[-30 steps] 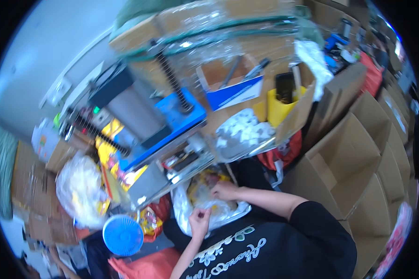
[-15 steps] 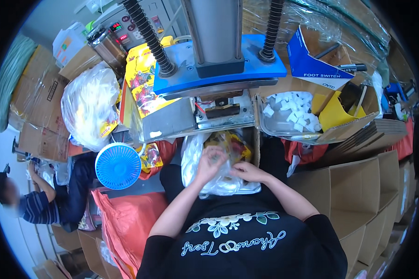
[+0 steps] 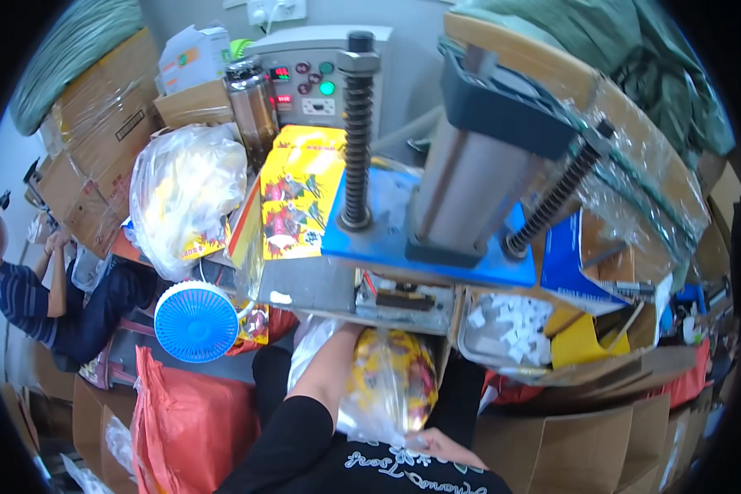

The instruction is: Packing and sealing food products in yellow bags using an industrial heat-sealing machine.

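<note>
A clear plastic bag (image 3: 384,387) filled with yellow-and-red printed packets rests in my lap, below the front edge of the press table. My right hand (image 3: 443,447) is at the bag's near end, its fingers closed on the plastic edge. My left forearm (image 3: 325,375) reaches forward along the bag's left side. The left hand is hidden at the bag's far end, by the table edge, so its fingers do not show. White plastic film (image 3: 305,339) lies beside that forearm.
A press with a blue plate (image 3: 387,210) stands ahead. Yellow printed packets (image 3: 292,198) are stacked to its left, near a stuffed clear bag (image 3: 185,198) and a blue fan (image 3: 196,323). At right sits a tray of white pieces (image 3: 510,329). Another person (image 3: 33,288) sits far left.
My left hand has reached forward out of sight. My right hand has drawn back toward my body at the bag's near end. More of the packets show, and the view has tilted up.
</note>
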Motion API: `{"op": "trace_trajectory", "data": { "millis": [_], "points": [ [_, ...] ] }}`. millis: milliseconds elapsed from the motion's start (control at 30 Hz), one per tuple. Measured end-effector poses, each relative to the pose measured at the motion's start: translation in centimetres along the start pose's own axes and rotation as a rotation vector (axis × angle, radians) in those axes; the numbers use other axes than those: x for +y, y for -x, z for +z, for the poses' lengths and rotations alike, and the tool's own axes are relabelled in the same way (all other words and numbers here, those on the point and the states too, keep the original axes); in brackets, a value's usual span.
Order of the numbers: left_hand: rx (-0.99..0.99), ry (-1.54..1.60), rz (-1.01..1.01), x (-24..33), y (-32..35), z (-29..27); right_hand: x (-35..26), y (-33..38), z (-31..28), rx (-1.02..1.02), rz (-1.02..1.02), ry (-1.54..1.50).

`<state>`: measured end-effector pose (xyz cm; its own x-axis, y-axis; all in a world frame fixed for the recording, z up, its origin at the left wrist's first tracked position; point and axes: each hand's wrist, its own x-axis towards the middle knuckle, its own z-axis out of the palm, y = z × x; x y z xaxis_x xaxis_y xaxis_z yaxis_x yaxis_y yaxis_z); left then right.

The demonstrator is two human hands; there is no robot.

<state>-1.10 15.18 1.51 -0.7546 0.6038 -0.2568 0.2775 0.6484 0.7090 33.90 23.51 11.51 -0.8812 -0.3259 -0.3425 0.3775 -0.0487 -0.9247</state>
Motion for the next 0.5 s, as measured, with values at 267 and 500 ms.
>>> {"op": "trace_trajectory", "data": {
  "millis": [267, 500],
  "points": [
    [-0.325, 0.017, 0.290, 2.8, -1.4, 2.8, 10.2, 1.0, -2.5, -0.088, -0.071, -0.133],
    [-0.576, 0.004, 0.446, 2.3, -0.6, 4.3, 5.6, -3.4, -1.3, -0.227, -0.066, 0.013]
  ]
}}
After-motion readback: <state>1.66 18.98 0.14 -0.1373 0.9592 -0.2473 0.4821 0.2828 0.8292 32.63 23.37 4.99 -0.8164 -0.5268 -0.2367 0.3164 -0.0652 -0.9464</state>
